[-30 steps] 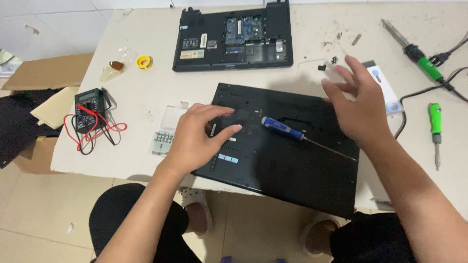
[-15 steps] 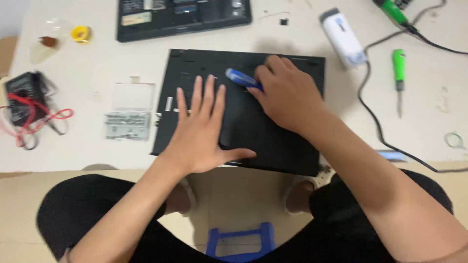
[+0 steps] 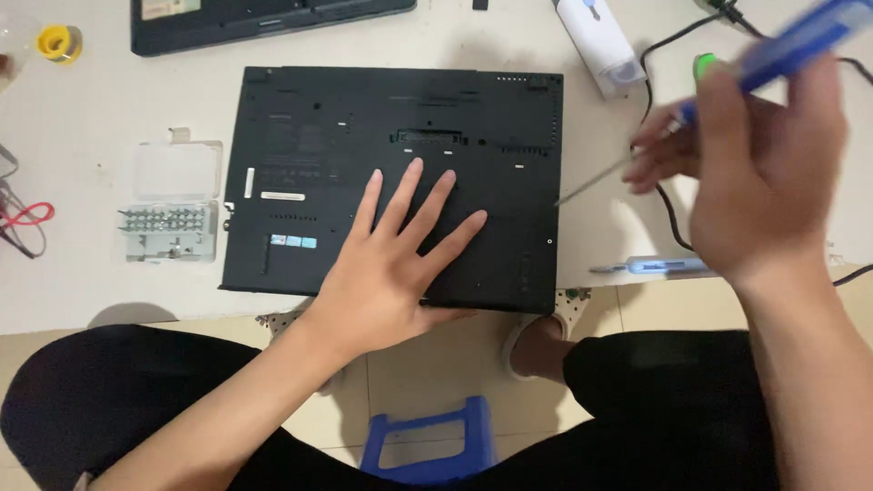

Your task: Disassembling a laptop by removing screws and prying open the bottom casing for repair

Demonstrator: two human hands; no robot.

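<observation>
We worked at a pale counter [image 3: 73, 291] that filled the upper part of the view, with our dark-trousered legs below its near edge and a blue stool [image 3: 432, 441] on the tiled floor between them. The largest thing on the counter was a black laptop [image 3: 318, 127] lying bottom side up, square to us, its near edge reaching the counter's edge. A second, opened laptop [image 3: 227, 23] lay beyond it, cut off by the top of the view.

Our left hand [image 3: 386, 273] lay flat on the near half of the upturned laptop, palm down, fingers spread wide and holding nothing, the thumb along the near edge. Our right hand [image 3: 759, 173] was raised above the right end of the counter, blurred by motion, clear of the laptop; its grip was closed around the blue handle of a screwdriver [image 3: 800, 41], whose thin shaft slanted down and left so that the tip hung just beside the laptop's right edge. We could not tell whether the tip touched anything.

Left of the laptop sat a clear bit case [image 3: 173, 205], its lid folded open and a row of bits in the lower half. Behind the right hand lay a white device [image 3: 600, 41] and a black cable [image 3: 668, 209] curling toward us. A slim blue-and-white tool [image 3: 650, 266] lay near the counter's edge under the right wrist. At the far left we saw red leads [image 3: 27, 218] and, in the corner, a small yellow roll [image 3: 59, 41]
</observation>
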